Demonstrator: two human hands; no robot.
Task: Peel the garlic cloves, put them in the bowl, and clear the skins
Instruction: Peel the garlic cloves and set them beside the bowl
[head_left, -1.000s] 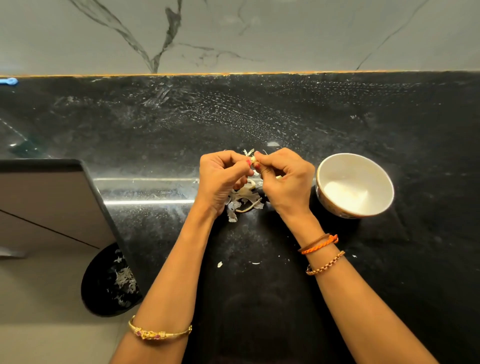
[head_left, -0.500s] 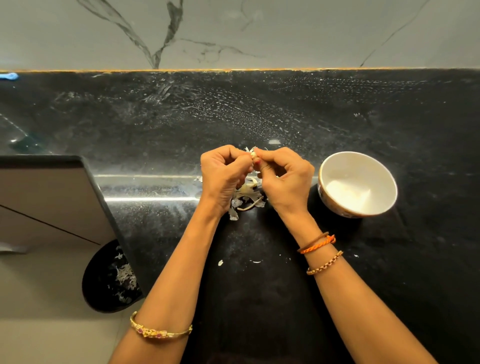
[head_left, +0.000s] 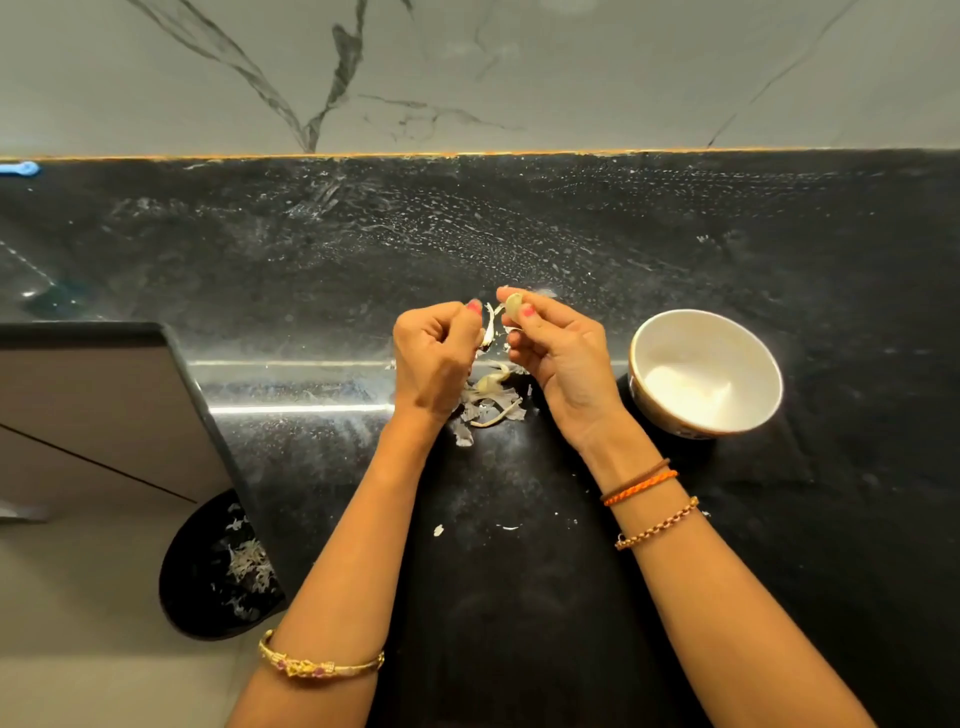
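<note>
Left of the bowl (head_left: 705, 372), right hand (head_left: 558, 358) pinches the garlic clove (head_left: 514, 305), left hand (head_left: 434, 358) pinches its skin strip (head_left: 488, 330); a slippery clove could drop among the skins (head_left: 491, 405) on the table (head_left: 519, 571).

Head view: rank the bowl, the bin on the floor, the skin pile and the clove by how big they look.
1. bowl and black bin: similar; the bin is partly hidden by the counter and lies farther off, so unranked.
2. skin pile between the hands.
3. garlic clove, pinched in the right hand.
</note>
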